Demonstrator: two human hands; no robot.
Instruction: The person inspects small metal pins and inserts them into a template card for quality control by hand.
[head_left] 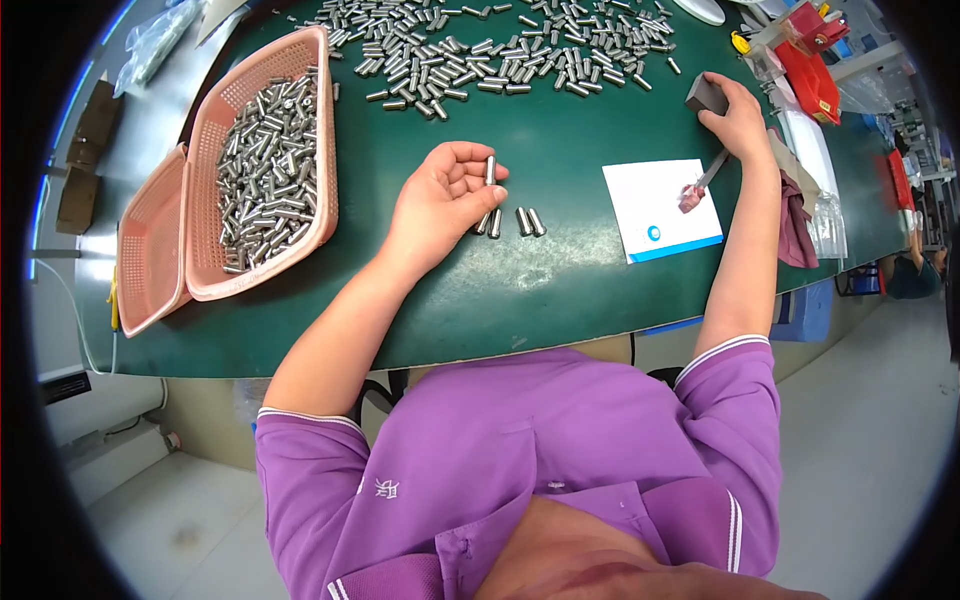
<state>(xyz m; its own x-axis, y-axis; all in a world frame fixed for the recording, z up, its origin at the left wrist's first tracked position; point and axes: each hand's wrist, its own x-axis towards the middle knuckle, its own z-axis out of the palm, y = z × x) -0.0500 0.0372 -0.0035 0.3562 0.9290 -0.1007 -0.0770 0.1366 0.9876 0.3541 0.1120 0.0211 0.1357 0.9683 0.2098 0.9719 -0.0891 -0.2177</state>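
Left grip (446,195): curled pinch on pin (491,170)

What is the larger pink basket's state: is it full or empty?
Partly filled: metal pins are piled inside the larger pink basket, with bare wall visible beside them.

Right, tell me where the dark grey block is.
In the head view, the dark grey block is at upper right, held in the right hand, beyond the white sheet on the green table.
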